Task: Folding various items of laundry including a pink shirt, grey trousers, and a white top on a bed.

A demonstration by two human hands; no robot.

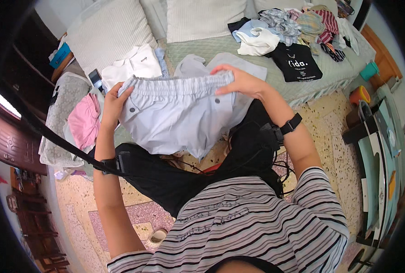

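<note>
The left hand (pixel 115 105) is pinching one end of the gathered waistband of the pale blue-grey shorts (pixel 175 120) between thumb and fingers, while the right hand (pixel 244 84) is gripping the other end, its index finger lying along the top edge; the waistband is stretching between them. The shorts are hanging above the person's lap, before the front edge of the sofa (pixel 282 93), showing two dark snap buttons. Behind them, a grey garment (pixel 252 63) is lying along the sofa's front edge. A white collared shirt (pixel 132 67) is resting toward the left end, overlapping a blue striped garment (pixel 162 63). Toward the right end, a black printed T-shirt (pixel 298 66) is lying near the front edge, and a heap of mixed clothes (pixel 286 25) is filling the back right corner. A pink garment (pixel 85 119) is lying left of the left hand.
</note>
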